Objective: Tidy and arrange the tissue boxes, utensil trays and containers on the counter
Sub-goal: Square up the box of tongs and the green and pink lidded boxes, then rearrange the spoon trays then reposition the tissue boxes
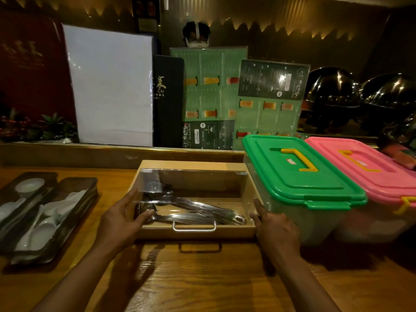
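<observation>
A wooden utensil box (pixel 191 164) with a clear lid and a metal front handle sits in the middle of the counter, with metal spoons (pixel 193 212) inside. My left hand (pixel 122 218) grips its left side and my right hand (pixel 273 226) presses against its right side. Directly to its right stands a clear container with a green lid (pixel 299 174), and beside that a clear container with a pink lid (pixel 369 170). At the left lie two dark trays (pixel 67 194) holding white ceramic spoons.
Menus and a white board (pixel 110 86) lean against the back ledge behind the box. Shiny domed covers (pixel 333 91) stand at the back right. Small plants (pixel 51 127) sit on the ledge at the left. Bare wooden counter lies in front of the box.
</observation>
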Demonstrator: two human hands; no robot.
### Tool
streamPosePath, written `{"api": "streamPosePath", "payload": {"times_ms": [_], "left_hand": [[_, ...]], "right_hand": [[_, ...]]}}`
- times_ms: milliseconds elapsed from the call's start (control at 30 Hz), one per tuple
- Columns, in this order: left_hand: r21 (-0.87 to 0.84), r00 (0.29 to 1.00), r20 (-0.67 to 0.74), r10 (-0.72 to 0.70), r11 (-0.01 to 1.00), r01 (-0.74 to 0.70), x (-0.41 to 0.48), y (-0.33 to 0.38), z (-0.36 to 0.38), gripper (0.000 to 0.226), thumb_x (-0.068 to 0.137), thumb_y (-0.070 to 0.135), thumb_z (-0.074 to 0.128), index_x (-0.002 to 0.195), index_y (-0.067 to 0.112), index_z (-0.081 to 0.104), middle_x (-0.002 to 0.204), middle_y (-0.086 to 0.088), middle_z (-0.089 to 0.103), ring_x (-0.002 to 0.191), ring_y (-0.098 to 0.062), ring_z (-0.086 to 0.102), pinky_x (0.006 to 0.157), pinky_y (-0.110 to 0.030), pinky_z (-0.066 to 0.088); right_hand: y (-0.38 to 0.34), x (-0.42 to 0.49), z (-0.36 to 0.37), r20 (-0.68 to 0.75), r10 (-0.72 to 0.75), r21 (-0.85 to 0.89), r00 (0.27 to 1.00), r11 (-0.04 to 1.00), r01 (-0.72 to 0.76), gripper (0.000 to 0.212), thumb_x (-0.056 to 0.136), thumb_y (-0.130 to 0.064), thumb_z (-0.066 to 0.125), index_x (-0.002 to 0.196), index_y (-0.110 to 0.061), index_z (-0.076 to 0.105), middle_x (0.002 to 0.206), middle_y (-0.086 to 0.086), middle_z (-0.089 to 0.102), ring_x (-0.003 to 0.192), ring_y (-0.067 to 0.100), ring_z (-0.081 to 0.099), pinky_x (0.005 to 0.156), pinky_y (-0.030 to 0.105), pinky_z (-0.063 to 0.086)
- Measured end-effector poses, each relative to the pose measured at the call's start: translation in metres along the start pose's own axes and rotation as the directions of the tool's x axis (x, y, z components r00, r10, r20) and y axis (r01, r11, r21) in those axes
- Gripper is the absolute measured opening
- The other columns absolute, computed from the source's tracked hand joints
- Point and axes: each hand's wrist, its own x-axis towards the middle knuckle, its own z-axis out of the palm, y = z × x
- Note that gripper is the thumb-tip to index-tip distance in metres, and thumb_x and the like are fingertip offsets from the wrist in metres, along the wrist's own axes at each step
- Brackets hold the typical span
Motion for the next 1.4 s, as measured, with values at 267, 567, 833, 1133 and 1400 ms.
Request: {"api": "streamPosePath", "payload": {"times_ms": [267,567,833,1133,1400], "left_hand": [[-0.014,1.0,-0.024,-0.003,1.0,0.003,0.006,0.004,0.004,0.085,0.078,0.033,0.084,0.15,0.038,0.039,0.133,-0.016,0.064,0.115,-0.034,0.063,0.083,-0.043,0.056],[-0.061,1.0,0.015,-0.011,0.998,0.012,0.01,-0.002,0.004,0.087,0.078,0.034,0.083,0.151,0.041,0.037,0.147,-0.013,0.054,0.13,-0.034,0.055,0.097,-0.05,0.053],[-0.103,0.997,0.078,0.007,0.995,0.001,0.002,-0.005,0.001,0.088,0.084,0.035,0.078,0.153,0.047,0.024,0.151,-0.004,0.051,0.134,-0.026,0.052,0.1,-0.044,0.052],[0.076,0.997,0.033,0.065,0.995,-0.068,-0.004,-0.052,-0.066,0.072,0.083,0.042,0.075,0.147,0.041,0.043,0.147,-0.001,0.052,0.135,-0.021,0.05,0.105,-0.048,0.049],[0.22,0.993,-0.067,0.102,0.972,-0.085,0.039,-0.121,-0.169,0.046,0.087,0.027,0.074,0.131,0.025,0.063,0.132,-0.001,0.062,0.119,-0.022,0.059,0.093,-0.035,0.05]], "right_hand": [[-0.005,0.002,-0.004,0.016,-0.022,-0.012,1.0,1.0,0.022,0.051,0.101,-0.052,0.04,0.15,-0.048,0.028,0.096,0.008,0.073,0.083,0.026,0.07,0.074,0.037,0.058],[-0.004,-0.002,-0.004,0.017,-0.044,-0.012,0.999,0.999,0.044,0.055,0.102,-0.05,0.04,0.154,-0.042,0.023,0.091,0.007,0.073,0.079,0.023,0.069,0.072,0.038,0.058],[-0.014,-0.021,0.005,0.015,-0.048,0.312,0.999,0.949,0.041,0.059,0.096,-0.038,0.057,0.151,-0.033,0.035,0.078,0.008,0.072,0.067,0.025,0.067,0.064,0.043,0.06],[-0.13,-0.065,0.024,0.237,-0.509,0.491,0.828,0.798,0.35,0.026,0.088,-0.05,0.052,0.1,-0.037,0.07,0.092,-0.018,0.071,0.083,0.002,0.064,0.076,0.034,0.057],[-0.314,-0.096,0.06,0.317,-0.588,0.534,0.744,0.759,0.372,0.064,0.094,-0.052,0.057,0.149,-0.046,0.025,0.137,-0.009,0.052,0.12,0.014,0.049,0.096,0.035,0.048]]}}
